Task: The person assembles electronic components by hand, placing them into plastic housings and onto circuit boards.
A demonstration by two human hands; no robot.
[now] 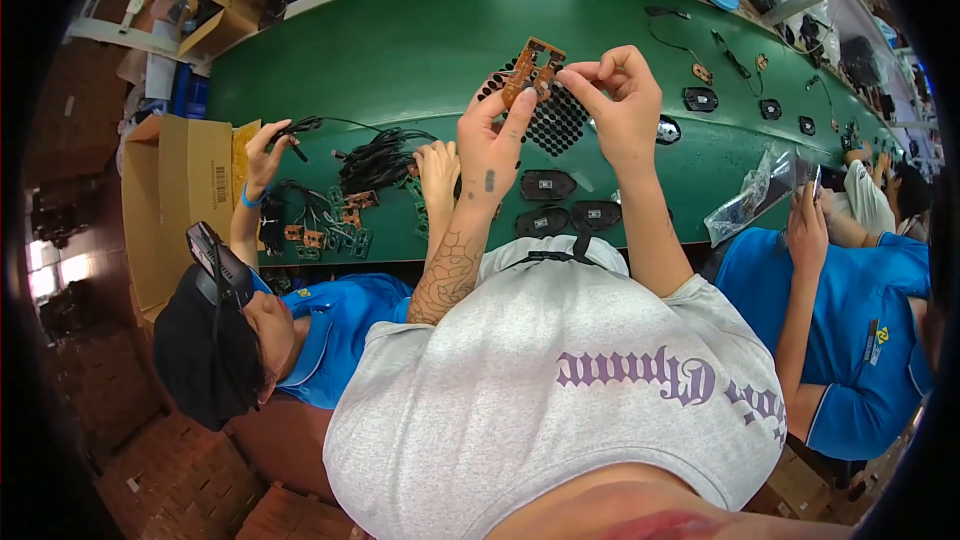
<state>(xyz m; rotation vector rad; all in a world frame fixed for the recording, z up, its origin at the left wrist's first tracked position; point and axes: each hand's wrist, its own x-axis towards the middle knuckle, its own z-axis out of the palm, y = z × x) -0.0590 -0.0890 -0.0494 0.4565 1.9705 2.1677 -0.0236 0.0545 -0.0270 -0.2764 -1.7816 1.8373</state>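
Note:
Above the green bench, my left hand point(497, 132) grips a brown circuit board point(531, 68) between thumb and fingers, tilted upright. Close to the board's right edge, my right hand point(622, 105) has thumb and forefinger pinched together; anything between them is too small to make out. Below and behind the board lies a sheet of round black pads point(558, 125), partly hidden by my hands. Nearer to me rest several black oval shells that look like mouse bases point(548, 185). A dark shiny shell point(668, 129) is partly covered by my right wrist.
At left, a co-worker in blue handles black cables point(385, 160) beside wired boards point(335, 225) and a cardboard box point(185, 200). At right, another person holds a clear plastic bag point(752, 198). More shells and cables point(735, 55) lie along the green bench point(400, 50).

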